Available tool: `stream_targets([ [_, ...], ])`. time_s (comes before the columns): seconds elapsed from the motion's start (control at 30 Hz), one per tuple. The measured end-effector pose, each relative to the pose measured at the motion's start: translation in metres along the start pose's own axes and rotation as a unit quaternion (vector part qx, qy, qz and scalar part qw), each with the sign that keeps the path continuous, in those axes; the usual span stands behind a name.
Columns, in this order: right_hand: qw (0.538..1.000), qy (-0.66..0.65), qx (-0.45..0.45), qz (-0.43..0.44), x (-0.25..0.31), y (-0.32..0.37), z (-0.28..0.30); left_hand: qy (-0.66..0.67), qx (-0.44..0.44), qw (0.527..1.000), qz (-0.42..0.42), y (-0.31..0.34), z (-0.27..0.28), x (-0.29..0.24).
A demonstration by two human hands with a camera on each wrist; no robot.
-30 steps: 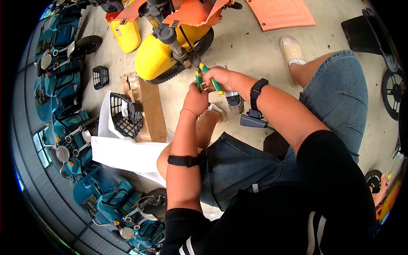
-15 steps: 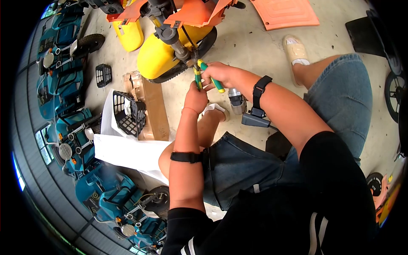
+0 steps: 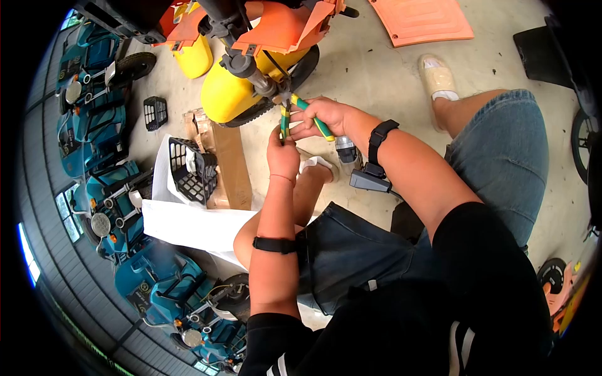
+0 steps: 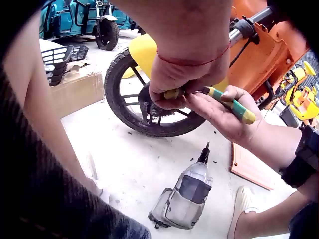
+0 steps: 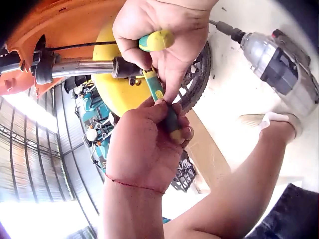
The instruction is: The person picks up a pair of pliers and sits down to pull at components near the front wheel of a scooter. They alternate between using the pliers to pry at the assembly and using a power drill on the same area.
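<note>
Both hands work one pair of pliers with green and yellow handles (image 3: 321, 127), its head up against the lower end of the fork leg (image 3: 258, 78). My left hand (image 3: 283, 156) grips one handle, with fingers curled around it in the right wrist view. The other handle lies across the palm of my right hand (image 3: 330, 115), pinched under the thumb (image 4: 230, 93). The two handles stand spread apart. Behind them is a front wheel (image 4: 117, 94) under a yellow fender (image 3: 224, 94). In the head view the plier jaws overlap the fork end and their bite is hidden.
A grey cordless power tool (image 4: 187, 196) lies on the floor below the hands. To the left are a cardboard box (image 3: 232, 169), a black plastic basket (image 3: 194, 172) and a row of teal vehicles (image 3: 100, 138). An orange panel (image 3: 423, 22) lies at the back right.
My left hand has shifted slightly left and down with its handle, and the plier handles have spread wider. The right hand stays near the same spot on its handle.
</note>
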State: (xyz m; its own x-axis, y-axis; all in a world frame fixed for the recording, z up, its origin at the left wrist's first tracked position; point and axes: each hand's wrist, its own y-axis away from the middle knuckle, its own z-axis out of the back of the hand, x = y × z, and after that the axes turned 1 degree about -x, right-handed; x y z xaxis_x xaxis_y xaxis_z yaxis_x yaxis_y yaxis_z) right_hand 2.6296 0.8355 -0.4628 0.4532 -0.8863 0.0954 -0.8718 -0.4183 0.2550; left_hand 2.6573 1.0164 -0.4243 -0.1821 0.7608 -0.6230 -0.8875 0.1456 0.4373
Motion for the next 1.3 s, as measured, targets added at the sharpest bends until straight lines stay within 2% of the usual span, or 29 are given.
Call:
stream_targets([
  [0.03, 1.000, 0.003, 0.009, 0.002, 0.000, 0.000, 0.000, 0.032, -0.010, 0.999, 0.026, 0.005, 0.002, -0.010],
  [0.13, 1.000, -0.002, 0.030, 0.006, 0.000, -0.001, 0.001, 0.016, -0.020, 1.000, 0.014, 0.006, -0.005, -0.018],
  [0.23, 0.998, -0.014, 0.057, -0.007, 0.007, 0.000, 0.005, -0.134, -0.048, 0.988, -0.063, 0.020, -0.009, -0.043],
  [0.3, 0.996, -0.008, 0.092, -0.017, 0.014, 0.003, 0.004, -0.185, -0.081, 0.976, -0.077, 0.026, -0.014, -0.056],
  [0.33, 0.996, -0.019, 0.082, -0.027, 0.016, 0.005, 0.005, -0.212, -0.095, 0.969, -0.081, 0.028, -0.016, -0.057],
  [0.47, 0.999, -0.018, 0.020, 0.030, 0.000, 0.002, 0.005, -0.258, -0.113, 0.955, -0.098, 0.016, -0.015, -0.039],
  [0.53, 0.998, -0.025, 0.030, 0.045, -0.005, -0.003, 0.005, -0.278, -0.128, 0.945, -0.113, 0.010, -0.009, -0.031],
  [0.77, 0.990, 0.003, -0.010, 0.140, -0.037, -0.017, -0.011, -0.330, -0.102, 0.926, -0.154, -0.004, 0.024, -0.022],
  [0.93, 0.979, -0.003, -0.096, 0.179, -0.047, -0.019, -0.033, -0.337, -0.082, 0.922, -0.172, -0.022, 0.042, -0.010],
  [1.3, 0.964, -0.015, -0.154, 0.215, -0.058, -0.029, -0.047, -0.357, -0.050, 0.913, -0.189, -0.042, 0.058, -0.001],
])
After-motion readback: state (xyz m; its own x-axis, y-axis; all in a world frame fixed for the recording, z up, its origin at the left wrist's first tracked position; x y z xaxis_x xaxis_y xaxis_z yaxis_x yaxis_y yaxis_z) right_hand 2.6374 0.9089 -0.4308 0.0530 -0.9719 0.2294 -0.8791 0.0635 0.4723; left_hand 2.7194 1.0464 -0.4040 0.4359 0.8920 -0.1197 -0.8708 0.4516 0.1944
